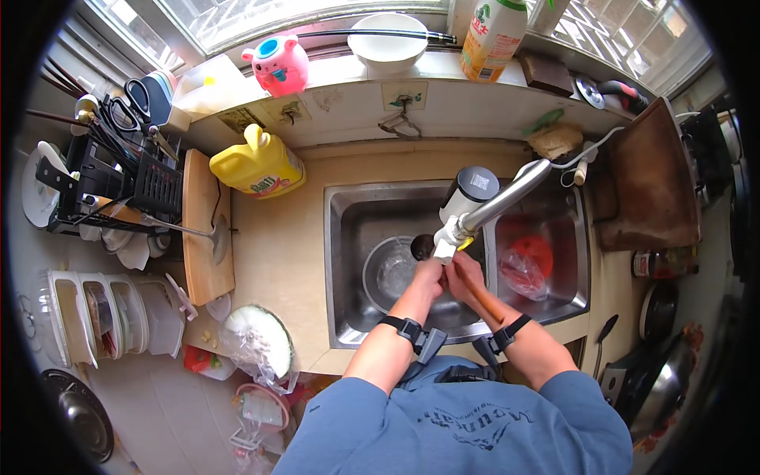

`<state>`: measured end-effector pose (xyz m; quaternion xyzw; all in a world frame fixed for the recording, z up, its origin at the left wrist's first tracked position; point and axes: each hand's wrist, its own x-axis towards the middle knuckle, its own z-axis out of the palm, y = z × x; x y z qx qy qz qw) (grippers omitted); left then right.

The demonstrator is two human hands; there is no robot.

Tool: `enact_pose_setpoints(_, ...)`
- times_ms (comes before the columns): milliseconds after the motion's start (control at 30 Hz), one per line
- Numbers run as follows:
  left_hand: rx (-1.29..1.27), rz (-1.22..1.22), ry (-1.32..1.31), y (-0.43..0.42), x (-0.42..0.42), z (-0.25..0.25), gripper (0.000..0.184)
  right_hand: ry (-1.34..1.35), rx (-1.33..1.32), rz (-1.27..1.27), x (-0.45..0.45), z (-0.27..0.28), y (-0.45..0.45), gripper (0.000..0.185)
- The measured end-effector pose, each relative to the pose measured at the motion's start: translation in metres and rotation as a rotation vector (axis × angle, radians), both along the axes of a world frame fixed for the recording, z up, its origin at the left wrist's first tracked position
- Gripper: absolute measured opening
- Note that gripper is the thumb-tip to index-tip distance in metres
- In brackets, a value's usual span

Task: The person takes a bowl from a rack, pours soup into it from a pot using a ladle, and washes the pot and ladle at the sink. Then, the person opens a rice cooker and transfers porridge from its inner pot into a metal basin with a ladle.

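Both my hands are together under the faucet [495, 207], over the left basin of the steel sink [339, 261]. My right hand [465, 275] is closed around a ladle with a wooden handle [484, 301], which runs back along my right wrist. The ladle's dark round bowl [422, 247] shows just beyond my left hand [430, 272]. That left hand is curled against the ladle, its fingertips partly hidden below the faucet head. Beside it, in the basin, a clear round bowl [378, 273] holds water.
A red bowl [534, 252] with plastic film sits in the right basin. Left of the sink stand a yellow jug [257, 165] and a cutting board [198, 261]. A wrapped melon half [257, 340] lies at the counter's front-left. A white bowl [388, 46] rests on the sill.
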<state>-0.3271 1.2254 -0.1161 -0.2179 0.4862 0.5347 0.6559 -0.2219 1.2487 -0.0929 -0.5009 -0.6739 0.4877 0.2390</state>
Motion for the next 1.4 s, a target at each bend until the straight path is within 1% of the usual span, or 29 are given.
enact_pose_setpoints(33,0.024,-0.014,-0.081,-0.002,-0.012,0.024,0.03,0.023,0.215,0.242,0.003,0.012,0.007,0.028)
enact_pose_setpoints(67,0.025,-0.009,-0.081,-0.004,-0.016,0.016,0.03,0.048,0.431,0.486,0.004,0.024,0.016,0.033)
enact_pose_setpoints(100,0.116,0.106,-0.202,-0.007,-0.02,0.008,0.034,-0.056,0.5,0.638,0.006,0.032,0.024,0.042)
enact_pose_setpoints(133,0.206,0.221,-0.323,-0.009,-0.023,0.012,0.039,-0.056,0.499,0.642,0.005,0.039,0.027,0.042)
enact_pose_setpoints(200,0.246,0.25,-0.323,-0.011,-0.022,0.021,0.045,-0.26,0.669,0.82,0.002,0.054,0.032,0.048)
enact_pose_setpoints(267,0.262,0.425,-0.338,-0.008,-0.022,0.034,0.05,-0.301,0.701,0.862,-0.001,0.065,0.037,0.05)
enact_pose_setpoints(367,0.279,0.428,-0.381,-0.006,-0.024,0.053,0.054,-0.41,0.746,0.954,-0.003,0.082,0.04,0.056)
enact_pose_setpoints(400,0.287,0.434,-0.388,-0.001,-0.022,0.043,0.054,-0.473,0.756,1.002,-0.003,0.085,0.039,0.06)
enact_pose_setpoints(433,0.311,0.43,-0.269,0.006,-0.019,0.022,0.057,-0.425,0.629,1.018,0.0,0.085,0.039,0.064)
enact_pose_setpoints(467,0.333,0.424,-0.149,0.013,-0.022,0.029,0.06,-0.432,0.636,1.022,0.003,0.081,0.033,0.064)
enact_pose_setpoints(533,0.343,0.493,-0.184,0.019,-0.032,0.036,0.058,-0.055,0.159,0.562,0.009,0.065,0.017,0.061)
enact_pose_setpoints(567,0.32,0.532,-0.186,0.02,-0.037,0.035,0.056,0.047,-0.006,0.521,0.01,0.061,0.01,0.052)
enact_pose_setpoints(600,0.296,0.57,-0.186,0.022,-0.042,0.035,0.054,0.045,-0.259,0.421,0.014,0.059,-0.002,0.044)
enact_pose_setpoints(667,0.275,0.581,-0.199,0.024,-0.041,0.042,0.049,-0.295,-0.469,0.413,0.005,0.073,-0.001,0.037)
enact_pose_setpoints(733,0.195,0.41,0.023,0.024,-0.028,0.032,0.049,-0.344,-0.528,0.377,-0.014,0.076,0.013,0.031)
enact_pose_setpoints(767,0.256,0.337,0.157,0.021,-0.018,0.021,0.039,-0.399,-0.59,0.341,-0.02,0.078,0.019,0.027)
enact_pose_setpoints(800,0.264,0.082,0.342,0.018,-0.011,0.011,0.031,-0.39,-0.585,0.34,-0.022,0.065,0.023,0.027)
enact_pose_setpoints(867,0.283,0.137,0.349,0.015,-0.006,0.028,0.028,-0.227,-0.097,0.482,-0.03,0.035,0.033,0.02)
enact_pose_setpoints(900,0.291,0.134,0.359,0.013,-0.012,0.038,0.028,-0.018,-0.127,0.365,-0.035,0.026,0.029,0.017)
enact_pose_setpoints(967,0.234,-0.103,0.356,0.01,-0.03,0.056,0.04,-0.041,-0.191,0.436,-0.035,0.034,0.032,0.021)
enact_pose_setpoints(1000,0.24,-0.099,0.362,0.013,-0.034,0.062,0.04,-0.072,-0.267,0.507,-0.036,0.038,0.032,0.026)
enact_pose_setpoints(1033,0.3,0.143,0.172,0.016,-0.038,0.067,0.043,0.066,0.118,0.525,-0.039,0.025,0.027,0.022)
enact_pose_setpoints(1067,0.353,0.377,-0.023,0.018,-0.043,0.068,0.046,0.071,0.122,0.523,-0.032,0.022,0.019,0.022)
enact_pose_setpoints(1133,0.392,0.437,-0.078,0.023,-0.062,0.053,0.053,-0.284,0.177,0.42,-0.013,0.023,0.009,0.017)
enact_pose_setpoints(1200,0.137,0.313,-0.093,0.03,-0.071,0.046,0.054,-0.334,0.103,0.399,-0.002,0.068,0.001,0.02)
enact_pose_setpoints(1267,0.111,0.346,-0.057,0.033,-0.065,0.032,0.051,-0.384,0.037,0.379,0.01,0.107,-0.003,0.025)
enact_pose_setpoints(1333,0.024,-0.059,0.159,0.032,-0.06,0.033,0.045,-0.607,0.087,0.526,0.025,0.127,-0.005,0.024)
enact_pose_setpoints(1367,-0.045,-0.221,0.277,0.031,-0.055,0.045,0.036,-0.606,0.093,0.516,0.03,0.131,-0.006,0.024)
enact_pose_setpoints(1400,0.094,-0.344,0.378,0.032,-0.048,0.017,0.039,-0.714,0.143,0.587,0.035,0.134,-0.008,0.028)
